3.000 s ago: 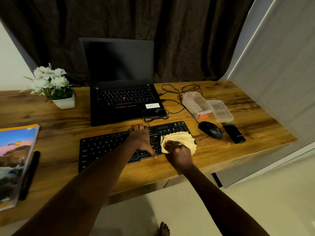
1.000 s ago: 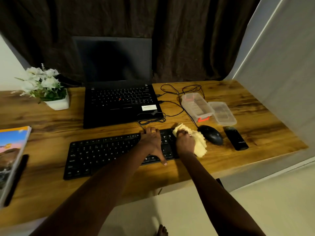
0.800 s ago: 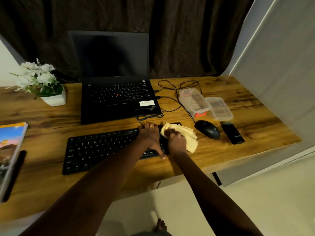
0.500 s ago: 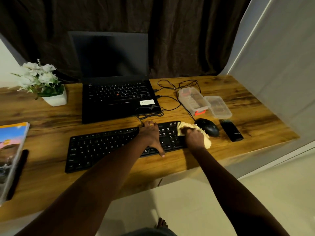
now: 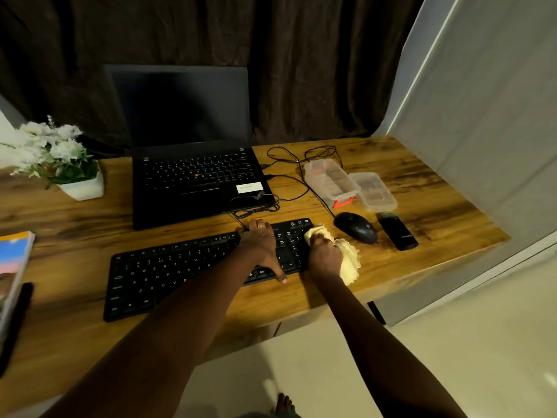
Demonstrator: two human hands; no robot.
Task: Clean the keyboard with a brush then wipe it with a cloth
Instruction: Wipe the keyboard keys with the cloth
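A black keyboard (image 5: pixel 168 273) lies across the wooden desk (image 5: pixel 75 236) in front of me. My left hand (image 5: pixel 262 248) lies over its right part, fingers at the far edge and thumb at the near edge. My right hand (image 5: pixel 324 257) grips a crumpled pale yellow cloth (image 5: pixel 349 260) and presses it against the keyboard's right end. Part of the cloth hangs off onto the desk. The black brush (image 5: pixel 398 230) lies on the desk to the right of the mouse.
An open black laptop (image 5: pixel 196 176) stands behind the keyboard. A black mouse (image 5: pixel 355 227) and its cables sit just right of the cloth. Two clear plastic containers (image 5: pixel 331 182) lie behind the mouse. A white flower pot (image 5: pixel 81 188) and a book (image 5: pixel 13 267) are at the left.
My right hand has kept rubbing the cloth back and forth over the keyboard's right end, now sitting at its right edge. My left hand has stayed on the keyboard.
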